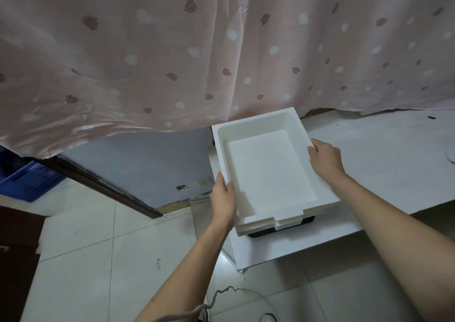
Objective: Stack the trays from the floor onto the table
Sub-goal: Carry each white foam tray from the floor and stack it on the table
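Observation:
A white foam tray (267,166) sits on the left end of the white table (384,164), on top of another white tray whose edge (261,227) shows beneath it, with a dark object under the stack. My left hand (222,197) grips the top tray's left rim, thumb inside. My right hand (325,159) holds its right rim. The tray is empty.
A pink patterned curtain (172,50) hangs across the upper view down to the table's back. A blue crate (29,181) stands on the tiled floor at the left. A dark door frame (103,186) runs along the wall. A cable (229,294) lies on the floor below.

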`<state>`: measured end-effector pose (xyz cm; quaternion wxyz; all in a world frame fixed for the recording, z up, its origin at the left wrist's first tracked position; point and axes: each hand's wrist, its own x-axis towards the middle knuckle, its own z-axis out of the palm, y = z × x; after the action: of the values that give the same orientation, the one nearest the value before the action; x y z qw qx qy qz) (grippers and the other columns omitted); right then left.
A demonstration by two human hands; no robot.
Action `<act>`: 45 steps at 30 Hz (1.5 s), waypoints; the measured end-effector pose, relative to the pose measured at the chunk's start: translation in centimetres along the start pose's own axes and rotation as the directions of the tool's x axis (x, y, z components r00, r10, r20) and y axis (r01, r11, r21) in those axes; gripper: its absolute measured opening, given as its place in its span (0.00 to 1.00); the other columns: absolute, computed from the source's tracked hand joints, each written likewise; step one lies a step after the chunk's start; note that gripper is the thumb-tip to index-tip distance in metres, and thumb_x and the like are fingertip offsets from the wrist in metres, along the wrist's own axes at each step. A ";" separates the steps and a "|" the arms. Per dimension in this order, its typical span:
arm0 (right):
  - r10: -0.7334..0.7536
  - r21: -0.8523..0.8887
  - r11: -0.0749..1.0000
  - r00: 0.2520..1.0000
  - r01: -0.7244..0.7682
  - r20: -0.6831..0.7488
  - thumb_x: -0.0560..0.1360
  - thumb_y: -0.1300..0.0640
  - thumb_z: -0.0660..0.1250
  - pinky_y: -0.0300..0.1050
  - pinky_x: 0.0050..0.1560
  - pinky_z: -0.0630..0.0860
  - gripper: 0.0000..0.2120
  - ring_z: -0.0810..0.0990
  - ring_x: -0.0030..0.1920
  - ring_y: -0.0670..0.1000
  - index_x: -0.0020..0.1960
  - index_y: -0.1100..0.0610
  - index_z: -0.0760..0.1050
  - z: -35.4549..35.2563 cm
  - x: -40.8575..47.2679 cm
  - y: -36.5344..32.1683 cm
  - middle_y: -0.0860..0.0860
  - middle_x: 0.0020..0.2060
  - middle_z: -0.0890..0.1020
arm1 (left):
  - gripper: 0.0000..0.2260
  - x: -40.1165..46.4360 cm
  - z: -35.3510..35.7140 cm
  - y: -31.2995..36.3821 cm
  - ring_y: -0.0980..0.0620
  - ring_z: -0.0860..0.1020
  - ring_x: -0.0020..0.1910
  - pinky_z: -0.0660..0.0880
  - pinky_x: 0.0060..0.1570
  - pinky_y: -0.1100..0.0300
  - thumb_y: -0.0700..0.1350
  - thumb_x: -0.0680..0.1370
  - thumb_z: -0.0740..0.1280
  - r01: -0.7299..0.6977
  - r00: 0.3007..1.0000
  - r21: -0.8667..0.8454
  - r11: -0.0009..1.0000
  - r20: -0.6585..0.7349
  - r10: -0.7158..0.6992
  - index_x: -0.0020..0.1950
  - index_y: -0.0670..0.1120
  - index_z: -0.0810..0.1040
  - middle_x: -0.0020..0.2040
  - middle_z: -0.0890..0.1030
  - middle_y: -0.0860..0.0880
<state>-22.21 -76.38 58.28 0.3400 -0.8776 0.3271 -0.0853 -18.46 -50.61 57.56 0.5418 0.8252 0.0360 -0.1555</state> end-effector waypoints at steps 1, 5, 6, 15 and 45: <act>-0.001 -0.006 1.000 1.000 0.001 0.000 0.80 0.63 0.53 0.42 0.41 0.65 0.14 0.71 0.41 0.57 0.57 0.61 0.77 0.1 -0.1 0.1 0.54 0.36 0.76 | 0.10 0.0 0.1 -0.2 0.47 0.74 0.43 0.71 0.43 0.53 0.38 0.79 0.55 0.003 1.000 -0.002 1.000 -0.003 -0.003 0.56 0.42 0.74 0.49 0.79 0.38; -0.015 -0.041 0.999 1.000 0.015 0.004 0.80 0.63 0.53 0.43 0.42 0.66 0.14 0.73 0.43 0.59 0.56 0.63 0.77 0.6 -0.3 0.6 0.56 0.37 0.77 | 0.11 -0.5 0.4 -0.9 0.46 0.74 0.43 0.72 0.45 0.51 0.39 0.79 0.54 0.005 1.000 0.017 1.000 -0.021 -0.004 0.57 0.42 0.74 0.45 0.77 0.44; -0.020 -0.047 0.999 1.000 0.020 0.005 0.80 0.63 0.53 0.44 0.42 0.67 0.14 0.74 0.44 0.61 0.56 0.63 0.77 0.8 -0.4 0.7 0.57 0.37 0.78 | 0.13 -0.6 0.6 -1.1 0.45 0.75 0.44 0.73 0.46 0.51 0.39 0.79 0.54 0.004 1.000 0.040 0.999 -0.028 -0.003 0.60 0.44 0.74 0.46 0.78 0.44; -0.023 -0.115 0.993 1.000 0.025 0.019 0.81 0.62 0.54 0.48 0.48 0.72 0.14 0.77 0.52 0.66 0.61 0.64 0.75 1.6 0.0 1.3 0.62 0.49 0.83 | 0.17 -0.4 1.4 -1.9 0.44 0.78 0.49 0.70 0.45 0.56 0.39 0.83 0.52 0.025 0.999 0.162 0.987 -0.037 -0.020 0.71 0.43 0.68 0.49 0.79 0.43; 0.010 -0.115 0.993 1.000 -0.007 0.023 0.81 0.60 0.56 0.50 0.66 0.68 0.20 0.70 0.69 0.62 0.72 0.65 0.66 4.0 -0.2 -3.7 0.61 0.68 0.73 | 0.20 3.2 -2.2 -2.8 0.43 0.70 0.72 0.65 0.72 0.50 0.45 0.85 0.50 0.062 0.997 -0.004 0.998 0.039 -0.062 0.73 0.38 0.69 0.71 0.74 0.44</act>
<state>-19.01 -72.05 57.66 0.2929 -0.8953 0.3313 -0.0542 -15.62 -47.82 54.92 0.5395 0.8190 0.0515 -0.1882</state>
